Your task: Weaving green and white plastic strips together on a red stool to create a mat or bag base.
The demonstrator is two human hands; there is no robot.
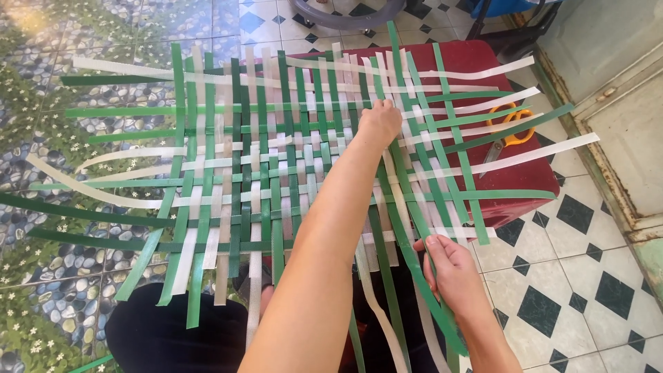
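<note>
Left hand (379, 121) presses fingers-down on the mat (276, 159) of green and white strips lying over the red stool (511, 176), likely pinning the weave, while right hand (450, 266) pinches a green strip (414, 255) at the mat's near edge; scissors (507, 131) sit beside the mat.

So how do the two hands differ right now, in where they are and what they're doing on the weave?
The left hand is stretched far out, pressing on the middle of the woven mat, knuckles up. The right hand sits close to the body at the mat's near edge, pinching a loose green strip between its fingers. The left lies over crossed strips; the right is on a free end. Both are bare and touching the strips.
</note>
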